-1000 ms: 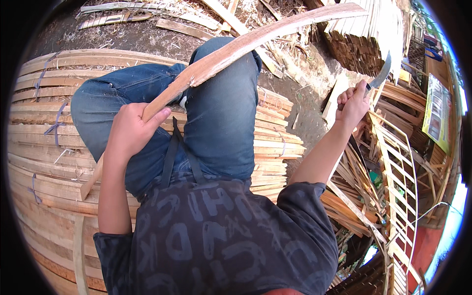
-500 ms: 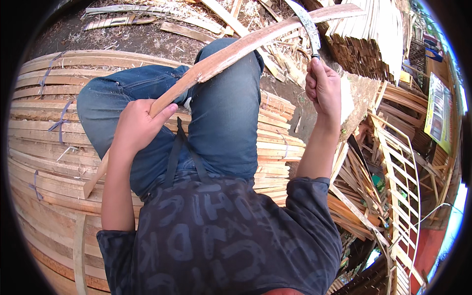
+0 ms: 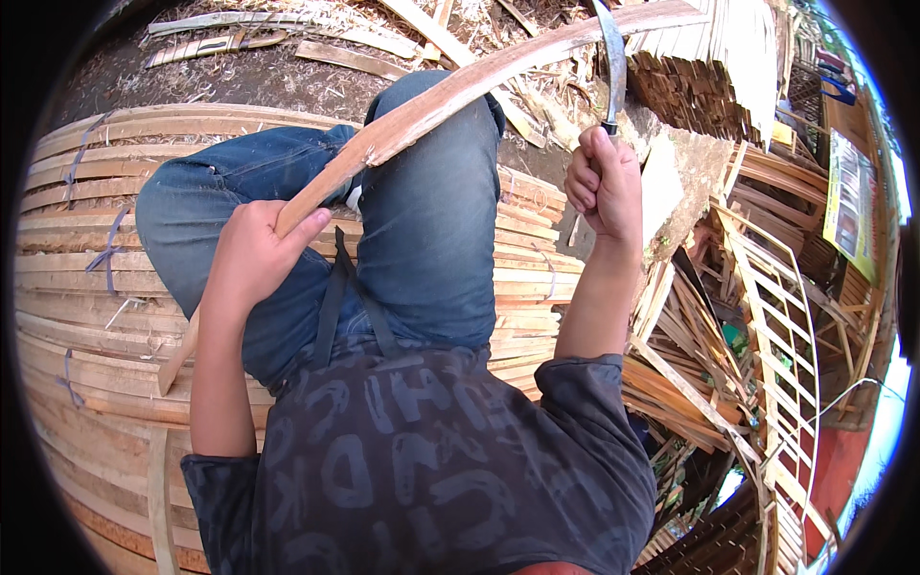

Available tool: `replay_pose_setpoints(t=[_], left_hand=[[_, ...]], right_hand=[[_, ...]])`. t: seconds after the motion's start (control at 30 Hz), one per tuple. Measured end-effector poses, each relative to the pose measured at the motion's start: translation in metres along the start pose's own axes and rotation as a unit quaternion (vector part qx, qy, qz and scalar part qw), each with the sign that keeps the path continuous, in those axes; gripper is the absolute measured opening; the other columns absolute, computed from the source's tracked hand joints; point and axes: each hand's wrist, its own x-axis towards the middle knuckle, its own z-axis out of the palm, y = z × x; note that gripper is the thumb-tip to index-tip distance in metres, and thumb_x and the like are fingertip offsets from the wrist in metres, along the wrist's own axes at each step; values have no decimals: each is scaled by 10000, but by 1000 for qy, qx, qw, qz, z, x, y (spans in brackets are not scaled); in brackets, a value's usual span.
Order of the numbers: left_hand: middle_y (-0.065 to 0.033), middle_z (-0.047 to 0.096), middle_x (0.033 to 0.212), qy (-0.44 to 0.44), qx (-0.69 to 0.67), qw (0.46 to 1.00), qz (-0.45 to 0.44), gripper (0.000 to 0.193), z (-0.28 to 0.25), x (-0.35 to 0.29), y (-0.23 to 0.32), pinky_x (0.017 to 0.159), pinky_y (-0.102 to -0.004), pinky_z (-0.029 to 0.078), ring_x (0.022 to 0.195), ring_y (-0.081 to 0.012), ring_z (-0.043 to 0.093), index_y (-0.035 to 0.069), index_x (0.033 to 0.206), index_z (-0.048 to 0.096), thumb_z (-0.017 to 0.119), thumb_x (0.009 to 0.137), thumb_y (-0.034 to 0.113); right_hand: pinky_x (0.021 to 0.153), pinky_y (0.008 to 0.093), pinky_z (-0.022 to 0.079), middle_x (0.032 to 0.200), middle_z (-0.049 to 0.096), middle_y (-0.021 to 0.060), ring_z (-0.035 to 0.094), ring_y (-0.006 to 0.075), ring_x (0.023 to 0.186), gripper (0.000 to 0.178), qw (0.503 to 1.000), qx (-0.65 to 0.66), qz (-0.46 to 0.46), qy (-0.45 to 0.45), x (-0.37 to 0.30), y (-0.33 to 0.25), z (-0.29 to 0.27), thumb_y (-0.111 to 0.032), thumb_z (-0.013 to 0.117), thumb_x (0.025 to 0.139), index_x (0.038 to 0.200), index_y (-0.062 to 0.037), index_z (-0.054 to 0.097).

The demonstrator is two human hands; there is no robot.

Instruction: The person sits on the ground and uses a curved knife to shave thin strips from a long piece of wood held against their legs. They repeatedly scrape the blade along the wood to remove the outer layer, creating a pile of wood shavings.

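Note:
A long wooden strip (image 3: 436,105) slants across my raised knee, its far end at the upper right and its near end beside my left forearm. My left hand (image 3: 259,247) is closed round it near the lower end. A rough, splintered patch shows on its edge above my lap. My right hand (image 3: 607,177) is a fist round the dark handle of a curved knife (image 3: 614,72). The blade points away from me and crosses the strip near its far end; whether it touches the wood I cannot tell.
Bundled wooden slats (image 3: 86,254) tied with purple strips lie under and beside my legs. A sheathed knife (image 3: 216,46) rests on the shaving-strewn ground at the upper left. A tall stack of thin boards (image 3: 704,81) stands at the upper right, a wooden lattice frame (image 3: 771,326) below it.
My right hand has come down and slightly left with the knife, whose blade now stands more upright. My left hand and the strip have shifted only a little in view.

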Motion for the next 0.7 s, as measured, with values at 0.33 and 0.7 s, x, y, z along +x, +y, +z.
replay_pose_setpoints(t=[0.33, 0.7], left_hand=[[-171, 509, 538, -9, -8, 1000, 11, 538, -2, 2, -6, 523, -377, 413, 495, -285, 503, -35, 704, 641, 652, 841, 485], [-187, 512, 547, -72, 23, 997, -9, 569, 2, 15, 3, 536, -394, 427, 513, -312, 527, -46, 708, 625, 620, 860, 502]], right_hand=[[457, 207, 236, 534, 430, -63, 330, 0, 504, 416, 823, -369, -293, 318, 36, 1, -12, -196, 721, 872, 561, -85, 468], [416, 254, 349, 600, 449, 23, 423, 115, 449, 138, 919, -73, -203, 329, -42, 40, -60, -120, 581, 916, 817, -62, 504]])
